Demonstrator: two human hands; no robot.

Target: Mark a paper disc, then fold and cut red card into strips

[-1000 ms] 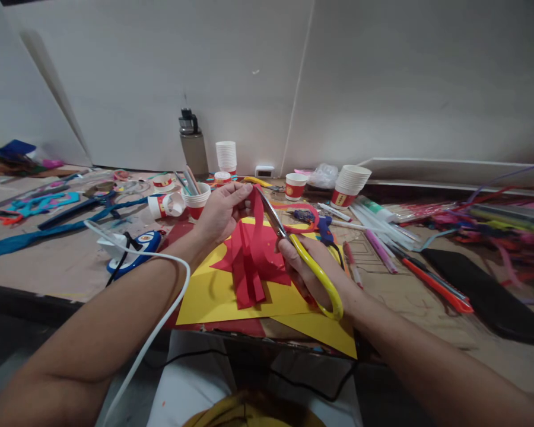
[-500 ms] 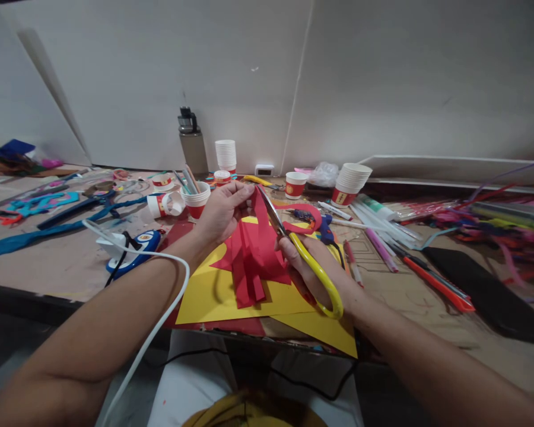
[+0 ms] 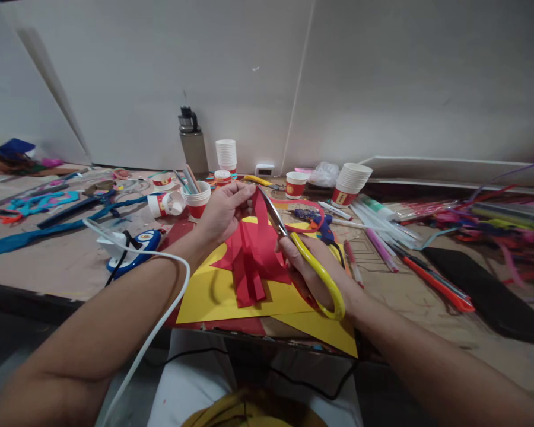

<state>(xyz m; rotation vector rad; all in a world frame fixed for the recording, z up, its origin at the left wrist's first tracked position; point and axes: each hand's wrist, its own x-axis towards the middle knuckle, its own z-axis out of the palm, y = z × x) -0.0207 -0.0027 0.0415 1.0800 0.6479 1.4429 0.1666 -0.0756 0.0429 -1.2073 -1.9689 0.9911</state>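
Note:
My left hand (image 3: 226, 207) pinches the upper end of a red paper strip (image 3: 261, 218) between thumb and fingers. In my right hand (image 3: 309, 267) are yellow-handled scissors (image 3: 317, 270), their blades pointing up and left along the strip near my left fingertips. A narrow curled red strip loops out to the right behind the blades. Beneath my hands, folded red paper pieces (image 3: 249, 281) lie on yellow paper sheets (image 3: 200, 302) at the table's front edge. The right fingers are partly hidden by the scissor handle.
Left of my forearm sits a blue-and-white power strip (image 3: 143, 246), and a white cable (image 3: 184, 284) crosses over that arm. Paper cups (image 3: 196, 201) and a bottle (image 3: 193, 148) stand behind. To the right lie a glue gun (image 3: 324, 228), markers (image 3: 380, 249), a red cutter (image 3: 438, 284) and a black phone-like slab (image 3: 489, 296).
The narrow red strip's loop behind the scissors has swung and opened out wider to the right. Both hands stay almost in place, with the scissors shifted only slightly.

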